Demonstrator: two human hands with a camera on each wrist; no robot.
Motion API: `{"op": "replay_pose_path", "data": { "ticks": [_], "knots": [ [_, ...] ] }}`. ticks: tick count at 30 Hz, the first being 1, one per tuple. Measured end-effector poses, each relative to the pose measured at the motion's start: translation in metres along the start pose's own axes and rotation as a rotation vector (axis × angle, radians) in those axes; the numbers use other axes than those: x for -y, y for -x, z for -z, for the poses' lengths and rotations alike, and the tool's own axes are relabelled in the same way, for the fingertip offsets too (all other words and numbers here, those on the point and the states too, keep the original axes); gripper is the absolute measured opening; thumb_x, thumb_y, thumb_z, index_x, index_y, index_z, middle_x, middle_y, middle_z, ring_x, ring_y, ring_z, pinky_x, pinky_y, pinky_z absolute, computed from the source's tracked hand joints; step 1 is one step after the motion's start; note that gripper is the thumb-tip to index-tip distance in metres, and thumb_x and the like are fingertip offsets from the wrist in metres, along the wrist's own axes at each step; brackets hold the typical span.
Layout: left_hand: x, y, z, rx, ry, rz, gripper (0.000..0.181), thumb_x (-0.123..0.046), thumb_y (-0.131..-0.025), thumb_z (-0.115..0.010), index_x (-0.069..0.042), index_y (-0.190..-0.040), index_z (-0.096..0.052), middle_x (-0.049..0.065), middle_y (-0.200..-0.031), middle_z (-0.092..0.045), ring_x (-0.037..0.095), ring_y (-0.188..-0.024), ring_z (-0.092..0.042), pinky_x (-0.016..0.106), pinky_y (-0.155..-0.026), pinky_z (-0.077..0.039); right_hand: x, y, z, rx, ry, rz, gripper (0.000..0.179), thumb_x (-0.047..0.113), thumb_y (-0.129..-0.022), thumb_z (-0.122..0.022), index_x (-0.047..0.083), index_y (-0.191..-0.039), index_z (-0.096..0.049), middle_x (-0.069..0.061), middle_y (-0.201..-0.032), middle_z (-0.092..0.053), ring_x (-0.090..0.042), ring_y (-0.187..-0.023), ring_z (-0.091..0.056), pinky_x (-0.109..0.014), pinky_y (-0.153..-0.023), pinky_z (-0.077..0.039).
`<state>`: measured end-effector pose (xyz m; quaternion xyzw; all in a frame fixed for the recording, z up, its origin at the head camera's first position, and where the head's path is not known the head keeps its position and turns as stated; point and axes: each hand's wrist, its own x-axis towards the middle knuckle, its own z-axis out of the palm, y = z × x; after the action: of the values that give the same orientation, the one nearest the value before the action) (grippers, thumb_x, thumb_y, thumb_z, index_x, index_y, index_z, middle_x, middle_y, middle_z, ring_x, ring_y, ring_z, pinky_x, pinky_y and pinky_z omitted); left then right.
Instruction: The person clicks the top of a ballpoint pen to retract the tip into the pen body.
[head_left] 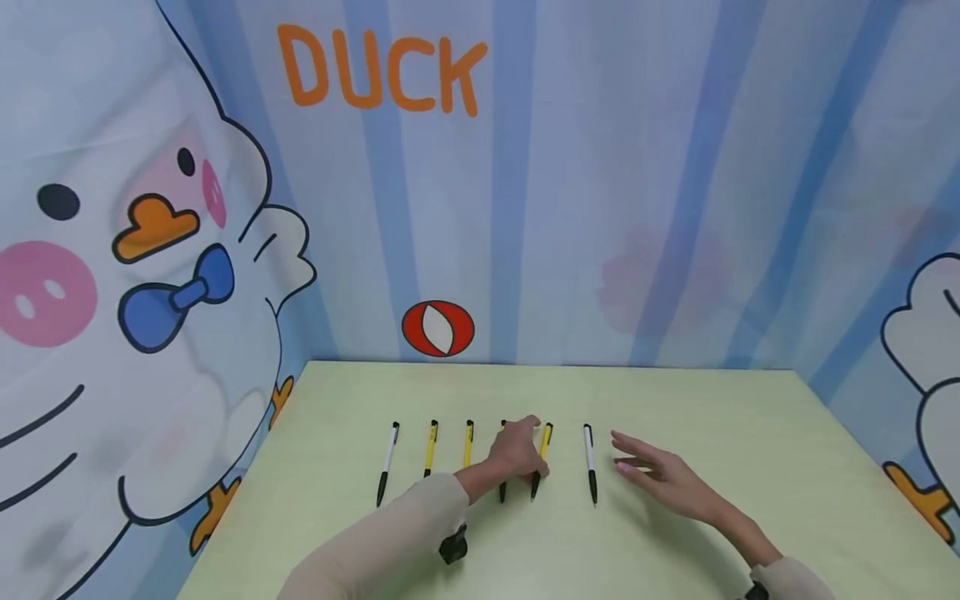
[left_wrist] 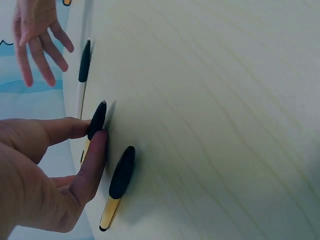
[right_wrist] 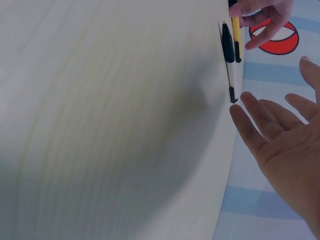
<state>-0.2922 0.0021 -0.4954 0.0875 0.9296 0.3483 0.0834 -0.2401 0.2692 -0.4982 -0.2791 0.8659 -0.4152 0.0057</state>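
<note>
The head view looks forward and down from six o'clock over the pale yellow wood-grained bench (head_left: 570, 562); closer, sideways-rolled left and right wrist views share one slim white-and-black pen (head_left: 589, 454), at ten and two o'clock respectively.

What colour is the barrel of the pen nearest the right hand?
The barrel is white, clearest in the head view.

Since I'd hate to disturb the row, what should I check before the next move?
1. Left hand at one yellow pen: ok, fingers on either side of it.
2. That pen lifted off the table: cannot tell.
3. Neighbouring pen fully visible from the head: not ok, the left hand partly covers it.
4. Right hand free: ok, holding nothing.
5. Right hand clear of the right-end white pen: ok, a gap shows.
</note>
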Motion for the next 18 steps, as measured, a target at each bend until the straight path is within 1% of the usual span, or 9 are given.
{"op": "replay_pose_path", "data": {
  "ticks": [1, 3, 6, 8, 10, 14, 18],
  "knots": [
    [-0.001, 0.000, 0.000, -0.001, 0.021, 0.009, 0.077, -0.004, -0.072, -0.091, -0.005, -0.141, -0.056, 0.007, -0.072, -0.070, 0.016, -0.050, -0.069, 0.024, -0.064, -0.058, 0.000, 0.001, 0.000, -0.002, 0.002, -0.002, 0.053, 0.019, -0.106, -0.057, -0.003, -0.152, -0.043, -0.031, -0.146, -0.054, -0.035, -0.119, -0.068, -0.021, -0.095, -0.058],
    [-0.003, 0.000, 0.000, 0.008, 0.102, 0.031, 0.073, 0.000, -0.074, -0.088, -0.003, -0.140, -0.057, 0.008, -0.077, -0.071, 0.019, -0.054, -0.071, 0.025, -0.061, -0.060, 0.000, 0.002, 0.001, -0.007, 0.004, -0.003, 0.053, 0.019, -0.106, -0.057, -0.002, -0.152, -0.044, -0.030, -0.146, -0.054, -0.034, -0.120, -0.068, -0.021, -0.096, -0.058],
    [-0.003, 0.001, 0.003, 0.037, 0.269, 0.065, 0.066, 0.004, -0.078, -0.082, -0.003, -0.139, -0.058, 0.010, -0.085, -0.071, 0.022, -0.061, -0.073, 0.030, -0.059, -0.063, 0.001, 0.002, 0.002, -0.004, 0.005, 0.007, 0.052, 0.018, -0.106, -0.056, -0.003, -0.152, -0.043, -0.031, -0.146, -0.053, -0.037, -0.119, -0.067, -0.020, -0.096, -0.058],
    [-0.003, 0.004, 0.006, 0.061, 0.374, 0.070, 0.062, 0.005, -0.080, -0.078, -0.002, -0.139, -0.058, 0.010, -0.089, -0.068, 0.022, -0.065, -0.072, 0.033, -0.060, -0.065, 0.002, 0.003, 0.003, 0.000, 0.002, 0.021, 0.051, 0.015, -0.106, -0.056, -0.005, -0.152, -0.043, -0.032, -0.146, -0.052, -0.040, -0.119, -0.067, -0.020, -0.095, -0.058],
    [0.000, 0.007, 0.010, 0.076, 0.459, 0.070, 0.061, 0.007, -0.081, -0.076, -0.003, -0.138, -0.058, 0.011, -0.094, -0.065, 0.022, -0.068, -0.071, 0.036, -0.061, -0.066, 0.003, 0.002, 0.003, 0.011, -0.010, 0.032, 0.051, 0.014, -0.106, -0.055, -0.005, -0.152, -0.042, -0.033, -0.147, -0.051, -0.043, -0.119, -0.065, -0.021, -0.095, -0.058],
    [0.004, 0.018, 0.020, 0.090, 0.579, 0.071, 0.059, 0.008, -0.082, -0.074, -0.002, -0.138, -0.058, 0.011, -0.097, -0.062, 0.021, -0.072, -0.070, 0.039, -0.066, -0.067, 0.006, -0.002, 0.003, 0.036, -0.033, 0.041, 0.052, 0.014, -0.107, -0.053, -0.005, -0.153, -0.040, -0.033, -0.149, -0.048, -0.045, -0.122, -0.063, -0.023, -0.096, -0.059],
    [0.006, 0.030, 0.027, 0.120, 0.643, 0.067, 0.058, 0.009, -0.084, -0.073, 0.000, -0.140, -0.057, 0.010, -0.096, -0.061, 0.019, -0.073, -0.069, 0.040, -0.070, -0.067, 0.006, -0.002, 0.002, 0.034, -0.037, 0.030, 0.052, 0.014, -0.107, -0.054, -0.005, -0.153, -0.040, -0.033, -0.149, -0.048, -0.045, -0.122, -0.063, -0.022, -0.096, -0.058]
  ]
}}
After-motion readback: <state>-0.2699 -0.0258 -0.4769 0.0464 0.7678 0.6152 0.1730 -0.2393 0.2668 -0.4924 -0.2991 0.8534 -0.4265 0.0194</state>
